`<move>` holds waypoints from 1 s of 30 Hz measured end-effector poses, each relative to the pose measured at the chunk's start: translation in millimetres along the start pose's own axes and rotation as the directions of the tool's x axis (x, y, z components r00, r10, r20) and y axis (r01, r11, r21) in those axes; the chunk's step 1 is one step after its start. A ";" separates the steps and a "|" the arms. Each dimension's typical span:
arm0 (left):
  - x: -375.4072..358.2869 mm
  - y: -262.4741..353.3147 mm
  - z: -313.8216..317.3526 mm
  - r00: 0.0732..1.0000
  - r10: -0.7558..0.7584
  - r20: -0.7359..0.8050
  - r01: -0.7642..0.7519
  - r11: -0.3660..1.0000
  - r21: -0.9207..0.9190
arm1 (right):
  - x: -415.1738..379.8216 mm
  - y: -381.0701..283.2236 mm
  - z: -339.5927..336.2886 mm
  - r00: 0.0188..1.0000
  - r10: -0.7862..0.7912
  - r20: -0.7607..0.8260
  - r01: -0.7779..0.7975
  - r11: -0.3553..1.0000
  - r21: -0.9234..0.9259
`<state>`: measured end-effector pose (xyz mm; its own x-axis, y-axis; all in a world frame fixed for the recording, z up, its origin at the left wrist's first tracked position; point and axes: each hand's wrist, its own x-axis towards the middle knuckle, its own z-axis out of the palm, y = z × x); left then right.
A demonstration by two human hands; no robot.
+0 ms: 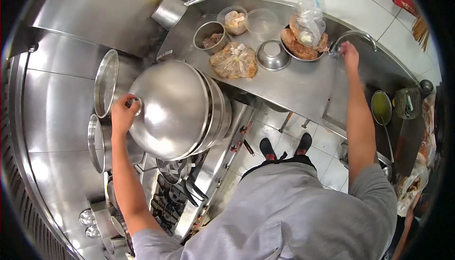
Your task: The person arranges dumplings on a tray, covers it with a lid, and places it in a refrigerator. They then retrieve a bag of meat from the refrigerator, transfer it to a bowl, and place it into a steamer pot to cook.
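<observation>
My left hand [124, 112] is closed on the round knob [137, 106] of a large domed steel lid [166, 108]. The lid sits on a wide steamer pot [222, 113] over the stove. Stretched out to the right, my right hand [350, 57] has its fingers curled at the base of a curved tap [353, 34] by the sink. Its fingertips seem to grip the tap, though the exact part is hidden.
On the steel counter [303, 87] stand a pot of meat [211, 39], a bag of food [233, 60], an upturned steel bowl [273, 55] and a bowl of meat [298, 46]. Tall pots [98, 141] line the left. Pan handles [192, 191] jut from the stove [166, 200].
</observation>
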<state>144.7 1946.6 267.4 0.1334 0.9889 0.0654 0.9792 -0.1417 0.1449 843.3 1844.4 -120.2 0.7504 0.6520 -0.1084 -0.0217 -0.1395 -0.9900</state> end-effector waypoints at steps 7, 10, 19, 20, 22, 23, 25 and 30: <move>9.7 -12.5 21.6 0.991 -0.100 0.093 0.103 0.994 -0.031 | -33.6 13.2 -78.1 0.925 0.337 0.175 -0.376 0.753 0.539; 16.5 -21.2 19.5 0.987 -0.104 0.123 0.111 0.993 -0.048 | -26.5 19.0 -105.3 0.849 0.458 0.264 -0.527 0.691 0.494; 26.5 -26.9 24.1 0.962 -0.163 0.219 0.174 0.984 -0.032 | -0.2 76.0 -138.2 0.780 0.567 0.264 -0.622 0.658 0.426; 24.9 -18.9 23.0 0.949 -0.214 0.231 0.228 0.973 -0.033 | 1.2 83.1 -140.1 0.784 0.571 0.242 -0.619 0.688 0.380; 19.0 -17.7 20.3 0.941 -0.254 0.224 0.272 0.961 -0.056 | 9.8 107.7 -136.2 0.797 0.528 0.294 -0.602 0.736 0.309; 18.4 -32.2 19.2 0.958 -0.205 0.200 0.204 0.979 0.029 | 13.1 121.1 -144.7 0.805 0.486 0.339 -0.573 0.784 0.237; 15.8 -24.8 43.5 0.997 0.077 0.027 -0.081 0.918 0.387 | 5.4 111.5 -153.7 0.751 0.522 0.405 -0.640 0.728 0.247; -25.5 282.1 163.4 0.972 0.183 0.151 -0.054 0.792 -0.609 | 3.8 126.0 -142.9 0.947 -0.124 0.296 0.225 0.914 -0.337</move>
<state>442.5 1888.7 145.3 0.3314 0.9416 -0.0591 0.6752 -0.1930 0.7119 937.8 1722.8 -232.4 0.5179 0.8554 -0.0063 0.3722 -0.2320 -0.8987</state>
